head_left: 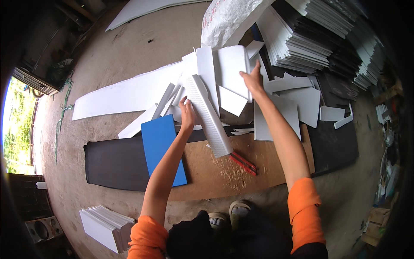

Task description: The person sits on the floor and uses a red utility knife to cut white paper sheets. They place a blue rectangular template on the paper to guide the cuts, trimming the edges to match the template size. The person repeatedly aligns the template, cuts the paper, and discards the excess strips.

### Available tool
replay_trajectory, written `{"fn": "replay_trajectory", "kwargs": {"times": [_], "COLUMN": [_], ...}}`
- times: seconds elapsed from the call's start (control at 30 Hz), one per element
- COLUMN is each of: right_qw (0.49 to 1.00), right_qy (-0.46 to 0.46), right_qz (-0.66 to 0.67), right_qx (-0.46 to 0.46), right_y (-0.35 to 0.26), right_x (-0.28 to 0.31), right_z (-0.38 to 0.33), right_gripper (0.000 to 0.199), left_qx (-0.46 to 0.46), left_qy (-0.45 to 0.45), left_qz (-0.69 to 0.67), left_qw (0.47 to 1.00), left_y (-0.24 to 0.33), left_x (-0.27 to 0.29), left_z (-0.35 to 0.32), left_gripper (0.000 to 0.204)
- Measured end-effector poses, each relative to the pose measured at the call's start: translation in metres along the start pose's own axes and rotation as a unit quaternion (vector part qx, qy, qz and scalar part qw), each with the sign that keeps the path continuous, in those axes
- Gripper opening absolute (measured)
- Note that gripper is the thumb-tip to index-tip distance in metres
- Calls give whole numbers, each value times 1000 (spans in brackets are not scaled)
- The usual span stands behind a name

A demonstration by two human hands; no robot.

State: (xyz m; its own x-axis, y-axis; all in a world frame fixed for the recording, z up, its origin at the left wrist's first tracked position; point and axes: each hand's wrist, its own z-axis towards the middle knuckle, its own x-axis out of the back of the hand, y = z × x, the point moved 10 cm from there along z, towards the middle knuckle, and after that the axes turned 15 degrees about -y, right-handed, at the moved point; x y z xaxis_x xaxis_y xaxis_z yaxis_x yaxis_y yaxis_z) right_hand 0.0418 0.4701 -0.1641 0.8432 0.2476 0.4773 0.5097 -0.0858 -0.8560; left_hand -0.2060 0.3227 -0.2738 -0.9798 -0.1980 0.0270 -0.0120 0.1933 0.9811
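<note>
White ribbed strip [210, 118] lies slanted at center, near end over the brown board [271, 166]. Left hand [187, 114] is at its left edge, fingers bent; contact side is hidden, so can't tell if it's pinching or just touching. Right hand [254, 80] is at the right edge of a white panel [232, 69], thumb and index spread, other fingers out of sight. Can't confirm a grip there either.

Panel's left side is overlapped by a narrow white strip [207, 64]. White offcuts [302, 97] to the right overlap; can't count them. Red cutter [243, 164] is on the brown board, far tip at the ribbed strip's near end; blade not readable.

Blue board [160, 140] sits left, partly behind the left forearm, over a black sheet [114, 162]. Long white sheet [116, 93] runs far left, its right end buried under the pieces.

Far side: white sack [230, 21], cut off at top. Far right: tall sheet stack [286, 45], fading into the dark rim. Near left: small white stack [101, 226], partly behind the orange sleeve [147, 237]. Shoes [239, 210] half hidden by dark clothing. Left doorway [19, 125] blown out.
</note>
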Motion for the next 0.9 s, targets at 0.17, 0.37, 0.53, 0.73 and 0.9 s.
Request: {"fn": "replay_trajectory", "kwargs": {"times": [0.17, 0.37, 0.53, 0.73, 0.9], "right_qw": [975, 937, 929, 914, 904], "right_qy": [167, 263, 295, 308, 330], "right_qz": [-67, -129, -116, -136, -227], "right_qx": [131, 190, 190, 225, 152], "right_y": [-89, -158, -163, -137, -133], "right_x": [129, 288, 328, 375, 397], "right_z": [-48, -185, -308, -402, -444], "right_gripper": [78, 72, 64, 60, 52], "left_qx": [27, 119, 187, 159, 82], "left_qy": [111, 149, -84, -102, -125], "left_qz": [5, 86, -145, -417, -445], "left_qw": [993, 978, 968, 889, 883], "left_y": [17, 77, 104, 150, 143], "left_x": [42, -23, -154, -250, -256], "left_z": [-1, -35, -84, -164, -141], "left_gripper": [70, 73, 73, 49, 39]}}
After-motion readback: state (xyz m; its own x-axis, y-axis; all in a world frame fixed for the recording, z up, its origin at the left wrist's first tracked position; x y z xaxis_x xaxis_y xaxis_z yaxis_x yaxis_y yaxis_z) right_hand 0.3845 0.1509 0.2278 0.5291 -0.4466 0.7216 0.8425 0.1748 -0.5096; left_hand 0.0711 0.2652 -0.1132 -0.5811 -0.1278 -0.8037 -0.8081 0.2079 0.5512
